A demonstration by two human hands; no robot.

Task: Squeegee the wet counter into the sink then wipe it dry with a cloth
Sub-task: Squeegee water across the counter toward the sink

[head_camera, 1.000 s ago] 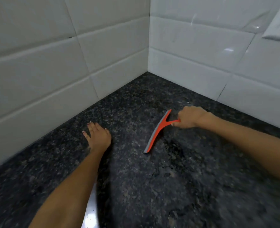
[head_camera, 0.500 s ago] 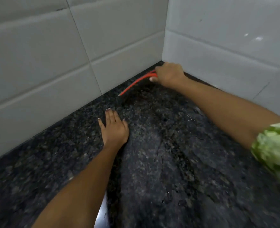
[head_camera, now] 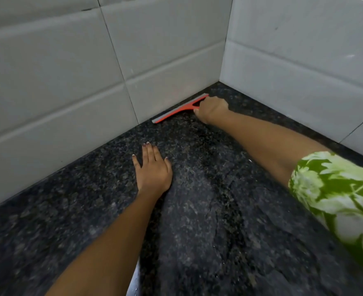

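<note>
Head view has our right hand (head_camera: 212, 108) curled around the red squeegee (head_camera: 179, 109), blade tucked along the wall's foot near the corner, left hand (head_camera: 153, 167) flat with fingers straight on the wet counter (head_camera: 208, 221), so squeegeeing's underway, no sink or cloth visible

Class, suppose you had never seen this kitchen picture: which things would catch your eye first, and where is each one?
The red squeegee stands out first, its blade lying along the foot of the white tiled wall near the corner, gripped by the right hand. Next comes the left hand, flat on the dark speckled counter in the middle. At the right edge, a green and white leafy sleeve is bright against the stone.
</note>
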